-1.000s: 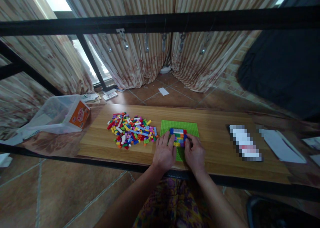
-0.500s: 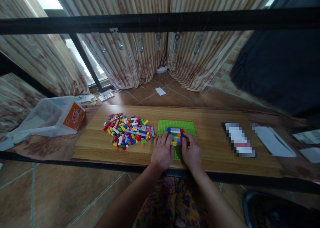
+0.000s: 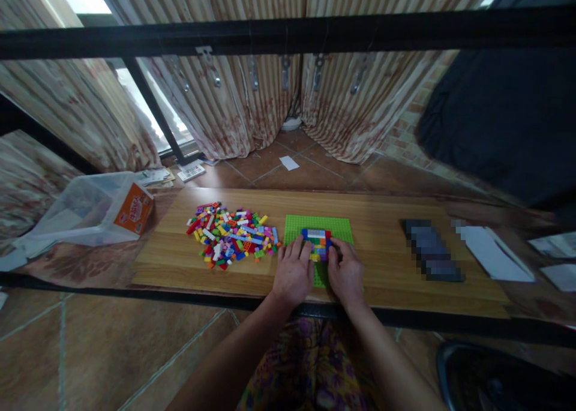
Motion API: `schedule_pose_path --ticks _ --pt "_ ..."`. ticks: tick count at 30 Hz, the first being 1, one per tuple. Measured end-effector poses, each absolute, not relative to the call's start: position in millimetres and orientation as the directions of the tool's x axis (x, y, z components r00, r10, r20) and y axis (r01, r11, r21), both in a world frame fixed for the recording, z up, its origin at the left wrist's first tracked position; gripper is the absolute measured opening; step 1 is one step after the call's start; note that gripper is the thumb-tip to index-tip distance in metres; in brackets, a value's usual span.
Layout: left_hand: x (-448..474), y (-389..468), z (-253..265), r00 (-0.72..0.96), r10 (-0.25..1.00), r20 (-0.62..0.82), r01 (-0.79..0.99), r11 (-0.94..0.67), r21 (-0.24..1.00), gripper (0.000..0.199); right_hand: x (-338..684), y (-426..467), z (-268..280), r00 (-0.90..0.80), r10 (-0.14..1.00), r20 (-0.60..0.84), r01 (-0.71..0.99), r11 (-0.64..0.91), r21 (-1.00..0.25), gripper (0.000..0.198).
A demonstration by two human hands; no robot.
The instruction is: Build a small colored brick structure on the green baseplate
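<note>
A rectangular block of coloured toy bricks (image 3: 318, 242), with blue, white, red, green and yellow pieces, sits on a green studded baseplate (image 3: 330, 222). My left hand (image 3: 293, 272) lies along the block's left side, fingers stretched forward and touching its edge. On the other side, my right hand (image 3: 346, 274) has curled fingers and its thumb closed at the block's right edge. Both hands partly cover the baseplate, and the block's outer edges are hidden under the fingers. Left of the baseplate lies a heap of loose toy bricks (image 3: 234, 234) in many colours.
A clear plastic bin (image 3: 96, 210) with an orange label lies at the left. On the wooden board (image 3: 382, 219), to the right, is a blurred dark phone (image 3: 431, 250); white paper (image 3: 497, 253) lies beyond it. A black bar (image 3: 288, 36) crosses in front of the curtains.
The blurred phone's bright screen has gone dark. Both hands stay at the brick block with hardly any movement. The view has shifted very slightly.
</note>
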State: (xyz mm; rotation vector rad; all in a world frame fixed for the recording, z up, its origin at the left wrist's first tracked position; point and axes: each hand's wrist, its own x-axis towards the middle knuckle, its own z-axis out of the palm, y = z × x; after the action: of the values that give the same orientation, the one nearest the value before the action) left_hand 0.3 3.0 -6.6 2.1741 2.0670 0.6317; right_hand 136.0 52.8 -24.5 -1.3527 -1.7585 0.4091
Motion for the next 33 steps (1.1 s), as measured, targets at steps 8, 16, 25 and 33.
schedule_pose_path --ticks 8,16,25,33 --pt "2.4 3.9 -3.0 0.015 0.978 0.210 0.951 -0.079 0.298 0.039 136.4 52.9 -24.5 -0.048 0.907 0.419 0.634 0.352 -0.689 0.033" --pt "1.0 1.6 -6.0 0.011 0.963 0.268 0.935 -0.105 0.338 0.039 136.9 53.6 -27.4 -0.048 0.903 0.426 0.635 0.357 -0.685 0.034" --pt "-1.0 -1.7 -9.7 -0.005 0.957 0.291 0.915 -0.113 0.387 0.045 136.5 53.0 -23.2 -0.060 0.905 0.422 0.627 0.363 -0.689 0.037" --pt "-3.8 -2.6 -9.8 -0.012 0.951 0.310 0.898 -0.126 0.421 0.044 136.2 53.6 -25.2 -0.093 0.892 0.443 0.626 0.398 -0.670 0.035"
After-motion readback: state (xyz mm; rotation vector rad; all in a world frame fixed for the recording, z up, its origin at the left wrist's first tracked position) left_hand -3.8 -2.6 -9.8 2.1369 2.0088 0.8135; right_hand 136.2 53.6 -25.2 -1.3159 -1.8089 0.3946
